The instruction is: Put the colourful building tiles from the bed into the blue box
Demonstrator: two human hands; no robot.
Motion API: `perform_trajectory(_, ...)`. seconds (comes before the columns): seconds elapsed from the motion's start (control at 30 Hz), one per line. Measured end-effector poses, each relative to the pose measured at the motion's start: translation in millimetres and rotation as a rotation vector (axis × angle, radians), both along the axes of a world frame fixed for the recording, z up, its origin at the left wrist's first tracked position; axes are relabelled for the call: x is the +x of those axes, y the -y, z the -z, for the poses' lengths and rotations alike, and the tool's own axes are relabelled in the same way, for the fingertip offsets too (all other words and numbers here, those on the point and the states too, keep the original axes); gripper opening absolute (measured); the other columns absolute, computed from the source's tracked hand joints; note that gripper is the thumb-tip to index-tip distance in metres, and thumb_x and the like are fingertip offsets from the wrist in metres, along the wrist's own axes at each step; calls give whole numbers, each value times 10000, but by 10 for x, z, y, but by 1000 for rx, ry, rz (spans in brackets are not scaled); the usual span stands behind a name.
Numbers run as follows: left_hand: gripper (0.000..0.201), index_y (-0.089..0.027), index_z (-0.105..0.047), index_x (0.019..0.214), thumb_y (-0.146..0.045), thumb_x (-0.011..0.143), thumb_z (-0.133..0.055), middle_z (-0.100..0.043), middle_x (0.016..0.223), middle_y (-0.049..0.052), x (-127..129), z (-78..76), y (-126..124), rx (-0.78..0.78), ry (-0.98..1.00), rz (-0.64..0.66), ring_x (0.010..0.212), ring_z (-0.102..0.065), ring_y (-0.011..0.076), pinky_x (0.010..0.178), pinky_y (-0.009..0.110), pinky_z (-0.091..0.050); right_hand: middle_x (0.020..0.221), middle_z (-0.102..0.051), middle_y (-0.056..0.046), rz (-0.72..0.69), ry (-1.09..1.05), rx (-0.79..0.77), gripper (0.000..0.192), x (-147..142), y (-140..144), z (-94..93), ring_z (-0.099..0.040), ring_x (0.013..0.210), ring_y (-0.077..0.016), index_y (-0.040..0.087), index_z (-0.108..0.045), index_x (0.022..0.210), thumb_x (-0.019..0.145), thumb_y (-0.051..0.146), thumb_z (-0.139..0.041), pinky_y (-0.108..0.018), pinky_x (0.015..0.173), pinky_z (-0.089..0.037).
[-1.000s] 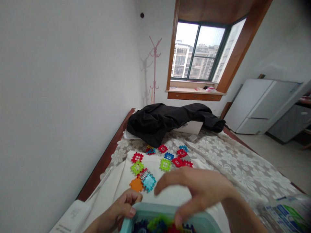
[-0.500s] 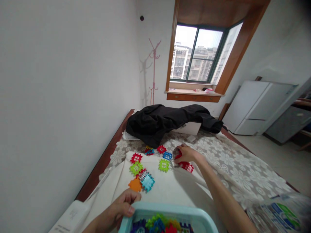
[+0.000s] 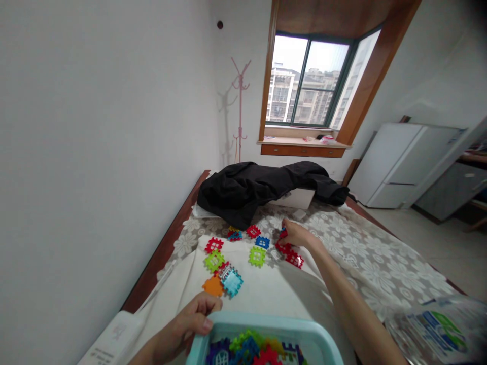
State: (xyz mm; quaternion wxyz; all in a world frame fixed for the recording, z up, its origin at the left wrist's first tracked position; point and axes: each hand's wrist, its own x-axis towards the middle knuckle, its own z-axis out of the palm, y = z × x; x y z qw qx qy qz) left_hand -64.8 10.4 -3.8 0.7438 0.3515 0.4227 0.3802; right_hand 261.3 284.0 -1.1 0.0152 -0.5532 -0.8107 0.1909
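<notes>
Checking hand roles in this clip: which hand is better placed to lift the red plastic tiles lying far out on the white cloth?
Right. The right hand already rests on the red plastic interlocking tiles; the left hand has its grip on the light blue plastic bin.

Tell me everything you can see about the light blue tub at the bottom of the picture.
The tub is pale turquoise, seemingly plastic, with a rounded, thick rim and no lid. Only its far part shows; the rest is cut off by the picture's lower edge. It sits upright on the white cloth and holds a heap of notched toy tiles in purple, green, blue, orange and red. The left hand grips its left corner, thumb on the rim.
</notes>
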Motion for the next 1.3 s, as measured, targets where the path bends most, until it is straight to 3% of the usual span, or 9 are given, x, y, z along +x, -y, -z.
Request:
perform_trajectory(0.17, 476, -203, -510, 730, -435, 523, -870, -465, 601, -72, 23, -38, -6, -1, 13, -12, 492, -326, 74, 464, 214, -224, 1131, -754, -137, -12, -66, 20, 513, 21, -47, -136, -700, 1037, -282, 136, -637, 1263, 801, 278, -808, -286, 792, -475)
perform_trajectory(0.27, 474, -201, -514, 723, -440, 517, -868, -460, 596, -69, 40, -70, -10, 0, 14, -7, 485, -319, 75, 458, 223, -217, 1158, -754, -106, -50, -115, -4, 482, 55, -39, -239, -699, 1026, -239, 156, -629, 1298, 861, 310, -760, -258, 794, -488)
perform_trajectory(0.5, 449, -201, -514, 713, -413, 516, -857, -449, 609, -66, 53, -102, -2, 0, 17, -23, 514, -316, 82, 475, 224, -226, 972, -769, -68, -93, -7, -175, 638, 2, 55, -124, -698, 843, -244, 162, -727, 1148, 572, 325, -947, -260, 650, -471)
perform_trajectory(0.63, 455, -198, -516, 718, -419, 515, -857, -450, 612, -63, 41, -90, -2, 6, -1, -23, 527, -318, 85, 483, 224, -234, 940, -767, -60, -94, 7, -195, 549, -22, 39, -119, -689, 836, -235, 163, -741, 1095, 615, 363, -919, -256, 633, -451)
perform_trajectory(0.77, 459, -201, -522, 739, -430, 522, -855, -458, 618, -66, 30, -70, -3, 1, -2, -17, 513, -316, 83, 473, 225, -231, 879, -756, -34, -125, -34, -193, 411, 29, 22, -229, -675, 810, -213, 179, -747, 1014, 678, 377, -877, -247, 600, -419)
perform_trajectory(1.13, 484, -199, -518, 729, -447, 508, -870, -444, 625, -63, 14, -55, -9, 13, -25, -12, 528, -313, 84, 482, 225, -224, 923, -719, -30, -181, -188, -117, 406, 129, 69, -471, -643, 834, -201, 180, -680, 1048, 698, 294, -854, -241, 642, -429)
perform_trajectory(1.3, 449, -205, -507, 736, -431, 550, -847, -442, 621, -65, 27, -64, -15, 34, 10, -2, 521, -306, 85, 478, 227, -225, 847, -668, -10, -243, -332, -137, 354, 93, 287, -804, -590, 735, -167, 176, -652, 998, 728, 315, -835, -236, 598, -430)
